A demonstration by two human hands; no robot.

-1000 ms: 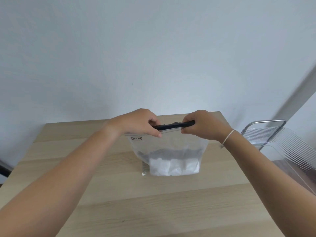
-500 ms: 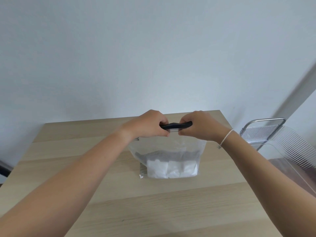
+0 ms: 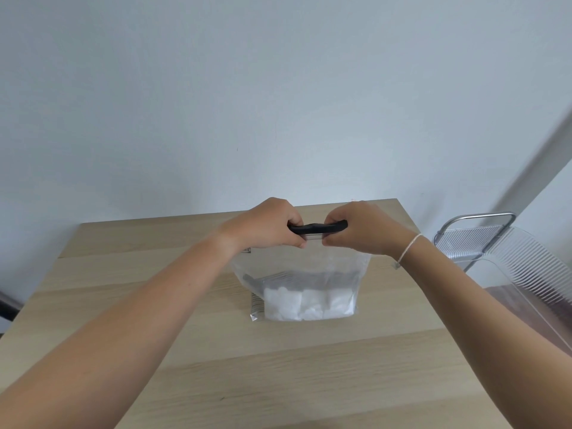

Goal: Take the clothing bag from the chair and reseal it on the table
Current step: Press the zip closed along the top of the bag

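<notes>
A clear plastic clothing bag [image 3: 303, 280] stands upright on the light wooden table [image 3: 192, 360], with white folded cloth in its bottom. Its top edge carries a black seal strip [image 3: 315, 228]. My left hand [image 3: 266, 226] pinches the strip's left part and my right hand [image 3: 360, 227] pinches its right part. Only a short piece of the strip shows between the two hands. The bag's upper corners are hidden behind my hands.
A transparent ribbed chair [image 3: 507, 261] with a metal frame stands off the table's right edge. A plain white wall rises right behind the table. A dark object [image 3: 7, 305] pokes in at the far left edge.
My left hand has slid rightwards along the black strip towards my right hand, so less of the strip shows between them. The bag stays in the same spot.
</notes>
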